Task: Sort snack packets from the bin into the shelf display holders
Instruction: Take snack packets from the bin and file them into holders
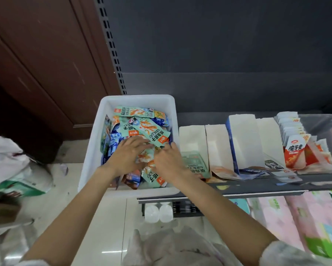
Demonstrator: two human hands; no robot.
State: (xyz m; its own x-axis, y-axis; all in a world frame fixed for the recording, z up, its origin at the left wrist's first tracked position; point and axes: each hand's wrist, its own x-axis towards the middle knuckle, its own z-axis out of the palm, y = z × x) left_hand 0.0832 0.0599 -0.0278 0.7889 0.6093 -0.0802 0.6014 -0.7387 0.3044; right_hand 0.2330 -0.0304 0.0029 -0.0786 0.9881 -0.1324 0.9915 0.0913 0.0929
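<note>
A white plastic bin [93, 143] stands at the left end of the shelf, filled with several green, blue and orange snack packets [146, 129]. Both my hands are down in the bin. My left hand [127, 155] lies on the packets with fingers spread forward. Close beside it, my right hand [169, 160] has its fingers curled down among the green packets near the bin's right wall; what it grips is hidden. To the right stand several white cardboard display holders [245, 143]. One holds a green packet [194, 164], another red-and-white packets [295, 150].
The dark shelf edge [257, 190] runs along the front of the holders. Below it lie pink and green packaged goods [287, 221] and two white bottle caps [158, 213]. White bags [6, 158] sit on the tiled floor at the left.
</note>
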